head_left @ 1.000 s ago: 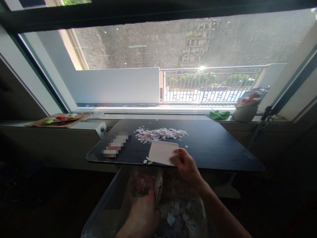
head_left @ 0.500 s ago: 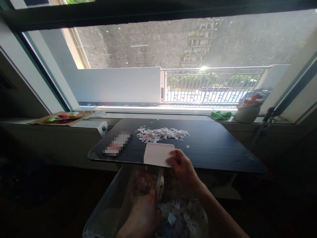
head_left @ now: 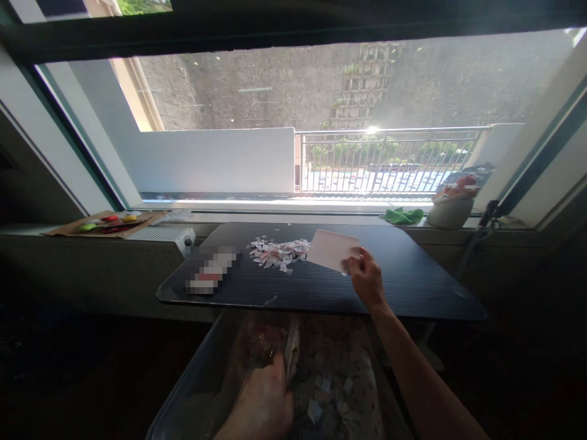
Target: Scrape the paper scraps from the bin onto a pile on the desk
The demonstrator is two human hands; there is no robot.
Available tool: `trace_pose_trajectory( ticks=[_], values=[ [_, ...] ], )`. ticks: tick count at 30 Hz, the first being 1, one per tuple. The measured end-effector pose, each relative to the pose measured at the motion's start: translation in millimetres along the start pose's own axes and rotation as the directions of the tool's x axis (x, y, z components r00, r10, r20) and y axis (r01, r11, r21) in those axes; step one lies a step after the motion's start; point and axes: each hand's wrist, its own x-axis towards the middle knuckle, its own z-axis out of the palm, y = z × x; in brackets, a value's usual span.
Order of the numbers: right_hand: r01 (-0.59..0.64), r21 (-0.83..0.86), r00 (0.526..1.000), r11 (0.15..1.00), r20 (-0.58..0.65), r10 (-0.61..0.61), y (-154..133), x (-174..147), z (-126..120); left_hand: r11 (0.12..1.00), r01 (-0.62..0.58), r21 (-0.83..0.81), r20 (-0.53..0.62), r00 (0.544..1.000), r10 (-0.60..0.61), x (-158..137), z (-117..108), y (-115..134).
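Observation:
My right hand [head_left: 364, 275] pinches a flat white card [head_left: 334, 249] by its near right corner, above the dark table [head_left: 413, 287]. The card's left edge is at the right end of a heap of small paper scraps [head_left: 277, 250]. Low in front of the table, my left hand [head_left: 261, 397] is closed at the pale upright rim [head_left: 292, 345] of an open box or bag; its fingertips are partly hidden. More paper scraps [head_left: 315, 410] lie in the dim space right of that rim.
A blurred-out flat object [head_left: 213, 270] lies on the table's left. Beyond are a white heater [head_left: 160, 235], cardboard [head_left: 64, 227] with colourful items, a green cloth [head_left: 402, 216] and a pale pot [head_left: 452, 211] on the sill. A clear plastic bin [head_left: 183, 379] stands below the table.
My right hand has moved the card from the table's front edge up and to the right, over the scraps' right end. The heap now looks shorter on that side. My left hand stays low.

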Motion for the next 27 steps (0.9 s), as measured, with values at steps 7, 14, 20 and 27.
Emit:
trace_pose_trajectory(
  ticks=[7, 14, 20, 27],
  values=[
    [0.102, 0.069, 0.986, 0.992, 0.124, -0.11, 16.3, 1.5, 28.1, 1.0, 0.017, 0.026, 0.072, 0.997, -0.019, 1.2, -1.6, 0.4],
    [0.29, -0.028, 0.937, 0.957, 0.214, -0.278, 11.2, -7.6, 27.2, 1.0, 0.009, 0.024, -0.001, 1.0, -0.009, 2.3, 5.5, -3.1],
    [0.287, -0.08, 0.931, 0.955, 0.256, -0.258, 4.5, -9.4, 27.1, 1.0, -0.002, 0.003, 0.006, 1.0, 0.002, 2.2, 4.6, -3.4],
    [0.122, -0.248, 0.99, 0.961, -0.041, -0.137, 4.6, -7.9, 21.2, 1.0, 0.008, 0.014, 0.05, 0.999, -0.009, 0.2, -0.4, -1.7]
  ],
)
